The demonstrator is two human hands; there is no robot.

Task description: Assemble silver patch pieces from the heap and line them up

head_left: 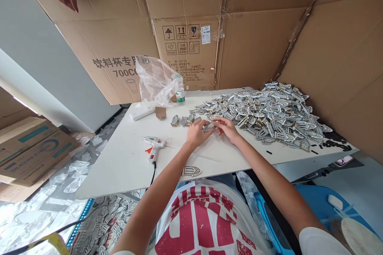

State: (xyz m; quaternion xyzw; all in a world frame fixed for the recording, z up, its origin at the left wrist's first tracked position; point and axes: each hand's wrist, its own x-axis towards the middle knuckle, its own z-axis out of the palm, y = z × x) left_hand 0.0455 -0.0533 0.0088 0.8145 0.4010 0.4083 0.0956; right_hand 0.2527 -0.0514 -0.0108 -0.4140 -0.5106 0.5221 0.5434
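Observation:
Over the middle of the white table, my left hand is closed around a small white-and-gold arched piece. From the other side my right hand pinches the far end of the same piece, fingers curled together. Several stacks of similar arched pieces stand just left of and behind my hands. A white glue gun with an orange trigger lies on its side to the left. Close to the front edge rests a single arched piece, with a clear glue stick behind it.
A large heap of arched pieces covers the right of the table. Small black strips lie beside it. At the back are a plastic bag, a bottle and a cardboard scrap. Cardboard walls stand behind.

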